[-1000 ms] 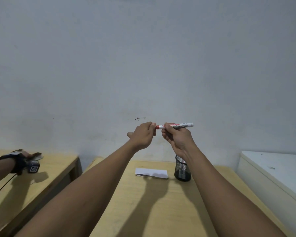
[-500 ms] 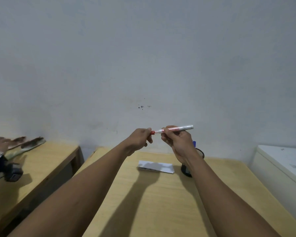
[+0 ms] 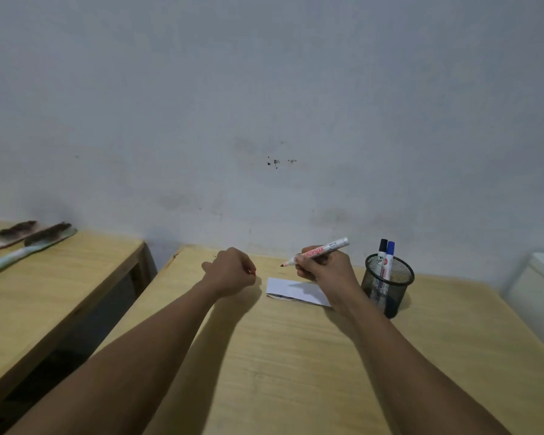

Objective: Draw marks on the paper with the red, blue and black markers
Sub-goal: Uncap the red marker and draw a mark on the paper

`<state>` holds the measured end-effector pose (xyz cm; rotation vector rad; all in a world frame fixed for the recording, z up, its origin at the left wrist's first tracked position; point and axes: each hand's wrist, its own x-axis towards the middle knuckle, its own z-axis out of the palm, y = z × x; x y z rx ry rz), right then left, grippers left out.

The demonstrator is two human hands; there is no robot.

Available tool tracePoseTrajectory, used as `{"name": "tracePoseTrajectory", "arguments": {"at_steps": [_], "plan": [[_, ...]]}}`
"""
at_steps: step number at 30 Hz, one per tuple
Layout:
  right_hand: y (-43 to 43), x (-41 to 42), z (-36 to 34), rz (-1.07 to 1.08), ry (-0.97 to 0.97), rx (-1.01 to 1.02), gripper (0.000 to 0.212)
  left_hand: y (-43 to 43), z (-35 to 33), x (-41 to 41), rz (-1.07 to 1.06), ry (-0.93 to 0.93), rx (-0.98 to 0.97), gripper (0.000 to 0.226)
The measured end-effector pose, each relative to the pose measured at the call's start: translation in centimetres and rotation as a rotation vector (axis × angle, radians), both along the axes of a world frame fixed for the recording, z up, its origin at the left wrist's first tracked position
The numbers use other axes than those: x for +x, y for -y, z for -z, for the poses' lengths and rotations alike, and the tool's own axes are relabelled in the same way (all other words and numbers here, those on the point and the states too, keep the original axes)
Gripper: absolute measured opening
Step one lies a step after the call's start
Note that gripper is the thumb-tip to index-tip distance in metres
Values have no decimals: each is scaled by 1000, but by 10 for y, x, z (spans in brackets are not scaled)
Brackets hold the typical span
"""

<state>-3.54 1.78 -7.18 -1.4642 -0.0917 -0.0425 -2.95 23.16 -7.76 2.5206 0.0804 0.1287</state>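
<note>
My right hand (image 3: 324, 265) grips the red marker (image 3: 324, 250), uncapped, with its tip pointing left just above the far left end of the folded white paper (image 3: 291, 290). My left hand (image 3: 231, 271) is closed to the left of the paper, a sliver of the red cap (image 3: 251, 271) showing between its fingers. The black marker (image 3: 382, 250) and the blue marker (image 3: 389, 252) stand in a black mesh cup (image 3: 387, 284) right of my right hand. The paper lies on the wooden table (image 3: 296, 356), partly under my right wrist.
A second wooden table (image 3: 54, 293) stands to the left across a gap, with two long brush-like tools (image 3: 32, 243) on its far end. A white cabinet (image 3: 540, 287) sits at the right. A grey wall rises behind the tables.
The cap came off the red marker and stayed in my left hand. Both hands dropped toward the paper and moved apart. The other person's hand at the left has left the view.
</note>
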Motion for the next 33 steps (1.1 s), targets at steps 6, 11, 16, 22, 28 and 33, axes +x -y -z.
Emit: {"name": "tracePoseTrajectory", "arguments": {"at_steps": [6, 11, 16, 22, 28, 33], "plan": [[-10, 13, 17, -14, -22, -65, 7, -6, 19, 12, -13, -31, 68, 16], [-18, 16, 22, -7, -59, -34, 10, -9, 28, 11, 27, 12, 76, 29], [-15, 19, 22, -2, 8, -181, 12, -5, 33, -21, 7, 418, 242, 41], [-18, 31, 36, 20, 63, -346, 24, 22, 35, -58, 246, 227, 554, 53], [-21, 42, 49, -21, 67, -446, 9, 20, 50, -53, 273, 194, 600, 51], [-19, 47, 62, -15, 85, -458, 9, 16, 54, -51, 306, 205, 578, 54]]}}
